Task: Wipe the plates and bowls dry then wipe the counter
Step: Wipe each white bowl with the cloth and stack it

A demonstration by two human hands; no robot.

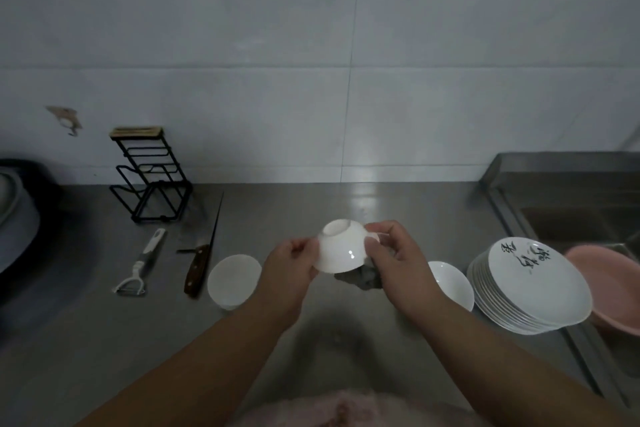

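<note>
a white bowl (341, 248) is held upside down above the middle of the steel worktop (104, 340), foot ring tilted up and toward the far edge. the bowl sits between the two hands and clear of the surface.

the left hand (289, 269) grips the bowl's left side at the rim, fingers curled round the edge. the right hand (393, 255) holds the bowl's right side, thumb and forefinger bent against the wall near the foot. a dark grey cloth (362, 277) hangs below the right hand and under the bowl's rim; how the fingers hold the cloth cannot be told.

a second white bowl (233, 279) stands upright on the worktop just to the left of the left wrist. a small white plate (452, 283) lies on the worktop to the right of the right wrist. beside it, toward the right edge, stands a stack of white plates (530, 286), the top one marked with black brush characters. a pink basin (609, 288) sits at the right edge, beside the sink (571, 219), and the stack partly overlaps it.

toward the left half of the worktop lie a knife (202, 253) with a dark wooden handle, blade pointing to the far edge, and a white peeler (140, 265). a black wire rack (152, 174) stands near the far edge against the tiled wall.
</note>
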